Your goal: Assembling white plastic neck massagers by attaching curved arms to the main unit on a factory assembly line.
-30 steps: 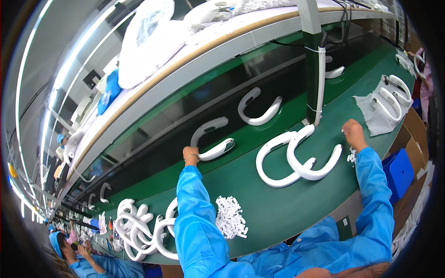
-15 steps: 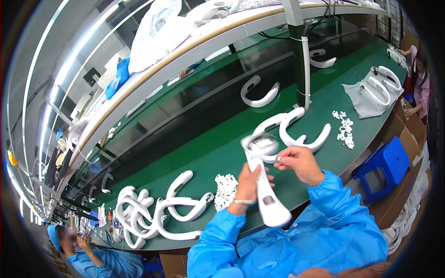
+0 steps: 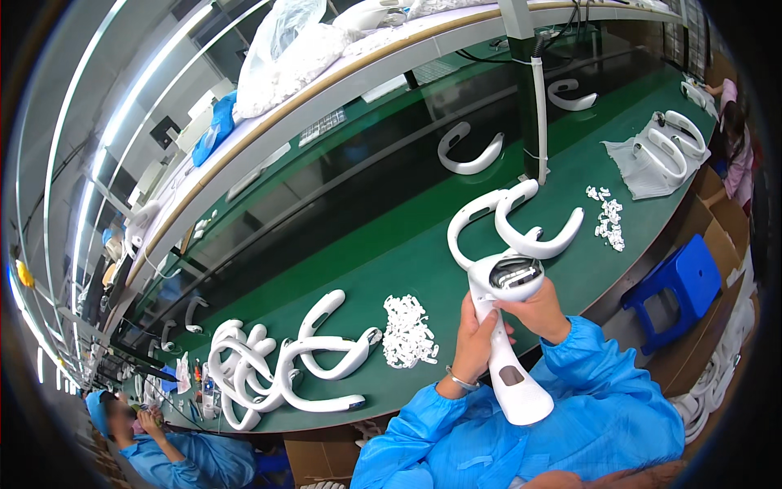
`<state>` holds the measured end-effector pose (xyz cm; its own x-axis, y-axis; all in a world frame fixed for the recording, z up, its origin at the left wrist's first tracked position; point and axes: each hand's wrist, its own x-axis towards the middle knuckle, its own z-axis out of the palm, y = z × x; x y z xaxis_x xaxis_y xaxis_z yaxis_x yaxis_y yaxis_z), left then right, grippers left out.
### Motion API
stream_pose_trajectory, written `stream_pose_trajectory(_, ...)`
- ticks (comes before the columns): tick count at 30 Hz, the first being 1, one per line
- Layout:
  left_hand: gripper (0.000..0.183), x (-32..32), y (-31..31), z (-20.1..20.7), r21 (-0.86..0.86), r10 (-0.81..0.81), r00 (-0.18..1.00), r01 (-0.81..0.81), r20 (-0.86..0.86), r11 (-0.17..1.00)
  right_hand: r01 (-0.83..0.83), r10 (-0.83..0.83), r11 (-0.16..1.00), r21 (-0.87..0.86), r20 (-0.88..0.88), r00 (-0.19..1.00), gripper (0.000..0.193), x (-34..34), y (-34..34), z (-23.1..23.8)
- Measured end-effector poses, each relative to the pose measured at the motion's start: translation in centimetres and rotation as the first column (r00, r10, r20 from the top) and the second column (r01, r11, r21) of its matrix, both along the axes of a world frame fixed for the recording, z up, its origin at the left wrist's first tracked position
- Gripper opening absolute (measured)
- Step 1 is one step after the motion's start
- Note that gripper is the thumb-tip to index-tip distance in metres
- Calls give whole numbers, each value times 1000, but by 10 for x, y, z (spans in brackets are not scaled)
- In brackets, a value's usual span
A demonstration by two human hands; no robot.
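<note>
Left hand [image 3: 470, 349] wraps around the white device [image 3: 503, 355] mid-length.

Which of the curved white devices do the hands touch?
The device before the blue smock: left hand grips it, right hand touches it. Several others on the green table lie untouched.

Curved device [image 3: 521, 399] — white, dark panel [image 3: 516, 273]; sleeves [image 3: 423, 420] blue — worktop [image 3: 446, 314] green.

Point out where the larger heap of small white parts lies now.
In the head view, the larger heap lies on the green table, left of the left hand and right of the overlapping white curved pieces.
</note>
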<state>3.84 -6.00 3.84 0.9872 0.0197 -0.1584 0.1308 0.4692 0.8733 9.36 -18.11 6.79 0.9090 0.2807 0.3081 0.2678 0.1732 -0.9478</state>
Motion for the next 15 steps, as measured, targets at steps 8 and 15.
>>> stream_pose_trajectory(8, 31, -3, -1, -3, -114, -35, 999, 31, -38, 993, 117, -95, 984, -131, 157, 983, 21, -2, 0, -8)
stream_pose_trajectory(15, 27, -2, -5, -5, -19, 35, 999, -35, -7, 999, 287, -132, 899, -331, 419, 898, 16, -12, -7, -14)
